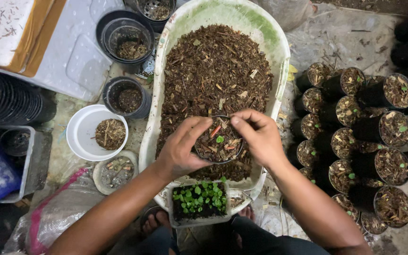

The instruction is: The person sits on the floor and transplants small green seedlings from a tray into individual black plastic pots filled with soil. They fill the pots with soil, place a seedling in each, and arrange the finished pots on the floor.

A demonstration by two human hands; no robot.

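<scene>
You're gripping a small black pot with your left hand at nine o'clock, right hand fingertips pinching soil at three, over the tub.

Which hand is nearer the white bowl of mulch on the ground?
Left. The left hand cups the small black pot just right of the white bowl; the right hand is on the pot's far side.

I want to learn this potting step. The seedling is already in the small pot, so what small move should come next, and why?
Probably press the mix gently around the seedling. Both the left hand and the right hand hold the small black pot over the tub, thumbs at its rim, and the mix around the sprout looks loose and coarse.
</scene>
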